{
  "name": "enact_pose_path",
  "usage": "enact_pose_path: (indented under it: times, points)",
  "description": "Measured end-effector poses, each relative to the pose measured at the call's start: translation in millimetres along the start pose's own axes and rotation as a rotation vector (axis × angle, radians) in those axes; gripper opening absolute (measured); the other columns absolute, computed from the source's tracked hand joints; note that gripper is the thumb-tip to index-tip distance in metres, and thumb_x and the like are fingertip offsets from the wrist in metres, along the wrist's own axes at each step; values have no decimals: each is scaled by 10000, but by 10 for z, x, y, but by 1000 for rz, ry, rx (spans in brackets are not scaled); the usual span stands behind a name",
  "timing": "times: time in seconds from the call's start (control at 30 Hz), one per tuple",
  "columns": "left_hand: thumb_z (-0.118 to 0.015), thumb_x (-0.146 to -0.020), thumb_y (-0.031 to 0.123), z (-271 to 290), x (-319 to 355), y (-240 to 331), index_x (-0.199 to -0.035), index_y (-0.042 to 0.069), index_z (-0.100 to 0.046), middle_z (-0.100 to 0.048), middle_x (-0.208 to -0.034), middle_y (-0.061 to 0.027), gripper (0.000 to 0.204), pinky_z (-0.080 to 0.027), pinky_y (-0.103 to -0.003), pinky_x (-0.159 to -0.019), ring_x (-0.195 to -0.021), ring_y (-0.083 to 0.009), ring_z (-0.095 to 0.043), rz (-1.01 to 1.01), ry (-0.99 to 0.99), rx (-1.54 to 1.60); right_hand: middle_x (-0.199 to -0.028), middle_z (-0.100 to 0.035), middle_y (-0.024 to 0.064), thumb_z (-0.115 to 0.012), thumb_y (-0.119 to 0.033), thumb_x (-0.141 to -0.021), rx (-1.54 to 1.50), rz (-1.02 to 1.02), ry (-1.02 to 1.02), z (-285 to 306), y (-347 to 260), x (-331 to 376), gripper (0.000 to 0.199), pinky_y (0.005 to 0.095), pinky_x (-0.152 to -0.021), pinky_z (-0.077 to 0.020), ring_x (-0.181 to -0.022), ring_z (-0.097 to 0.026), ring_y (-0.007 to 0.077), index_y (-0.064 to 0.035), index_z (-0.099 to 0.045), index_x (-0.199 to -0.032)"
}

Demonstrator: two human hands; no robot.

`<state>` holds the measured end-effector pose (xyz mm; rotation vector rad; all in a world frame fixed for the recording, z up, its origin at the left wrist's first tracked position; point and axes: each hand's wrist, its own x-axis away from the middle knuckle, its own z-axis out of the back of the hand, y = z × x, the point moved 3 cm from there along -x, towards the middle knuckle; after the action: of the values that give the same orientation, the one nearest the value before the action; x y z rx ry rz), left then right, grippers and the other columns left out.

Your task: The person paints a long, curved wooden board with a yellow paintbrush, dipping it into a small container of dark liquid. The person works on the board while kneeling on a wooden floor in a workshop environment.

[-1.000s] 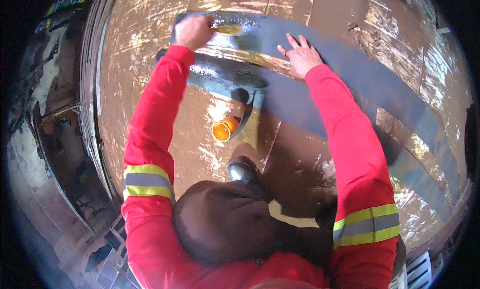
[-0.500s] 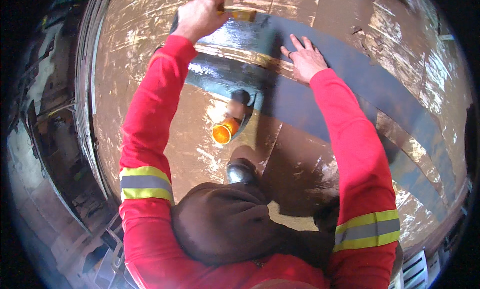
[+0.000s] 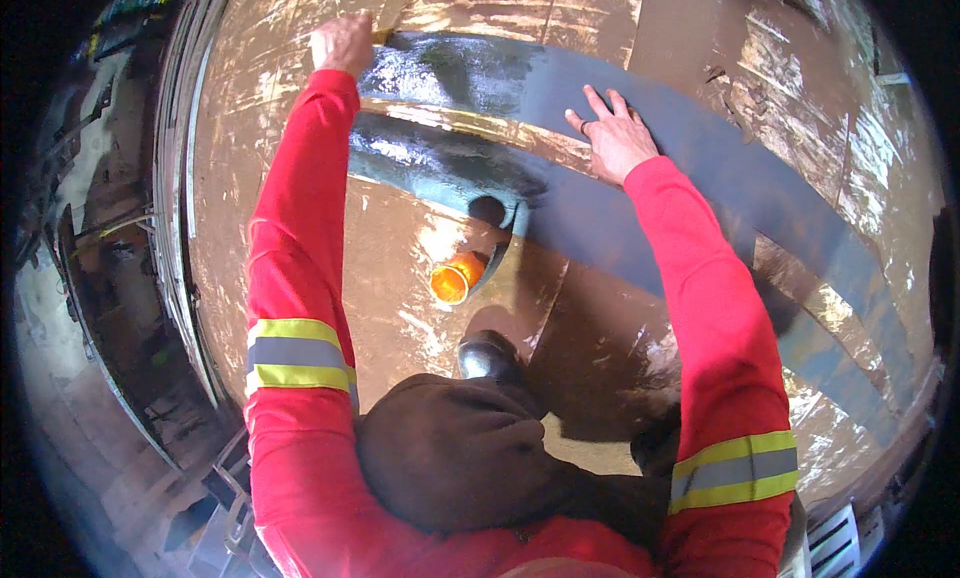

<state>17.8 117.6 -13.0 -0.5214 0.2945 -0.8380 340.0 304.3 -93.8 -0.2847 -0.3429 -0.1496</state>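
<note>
My left hand (image 3: 342, 44) is stretched far forward, closed on the yellow handle of a brush (image 3: 382, 37) at the far left end of a dark blue-grey painted band (image 3: 700, 158) on the shiny brown metal surface (image 3: 280, 178). The paint near the brush looks wet and glossy. My right hand (image 3: 615, 138) lies flat, fingers spread, on the dry matte part of the same band. Both sleeves are red with yellow and grey reflective stripes.
An orange cup (image 3: 455, 278) lies on its side on the brown surface between my arms, beside a second wet painted band (image 3: 440, 168). A black boot (image 3: 487, 356) shows below it. The surface's curved left edge (image 3: 185, 228) drops to dark clutter.
My left hand has pushed the brush farther forward and to the left along the painted band. My right hand stays flat on the band.
</note>
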Motion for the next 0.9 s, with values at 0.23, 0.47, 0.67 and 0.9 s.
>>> enact_pose_path:
  times: [0.23, 0.47, 0.67, 0.9]
  points:
    - [-632, -753, 391, 569, -78, 294, -898, 166, -665, -678, -832, -108, 269, -515, -428, -693, -790, -314, -657, -42, -132, 372, -1507, -227, 99, -570, -70, -729, -32, -21, 28, 11, 10, 37, 628, 488, -1071, -317, -1342, -258, 367, -217, -497, -1336]
    - [-625, -759, 480, 869, -100, -303, -902, 147, -650, -678, -844, -129, 363, -501, -433, -686, -823, -325, -653, 146, -59, 247, -1497, -242, 99, -577, -110, -776, -22, -16, 43, -9, 24, 17, 573, 552, -1031, -342, -1343, -265, 366, -240, -490, -1327]
    - [-604, -754, 409, 634, 61, -807, -876, 140, -647, -675, -831, -134, 298, -495, -437, -679, -819, -341, -647, 247, -113, 97, -1497, -238, 105, -565, -119, -784, -5, -5, 29, 31, -21, 26, 561, 551, -1028, -347, -1338, -268, 376, -237, -492, -1328]
    - [-645, -743, 430, 390, 64, -87, -948, 172, -670, -680, -913, -122, 331, -509, -423, -753, -888, -321, -649, 139, -266, 409, -1497, -230, 110, -597, -125, -762, -17, -3, 33, 2, 25, 33, 585, 554, -1033, -342, -1342, -248, 379, -236, -495, -1328]
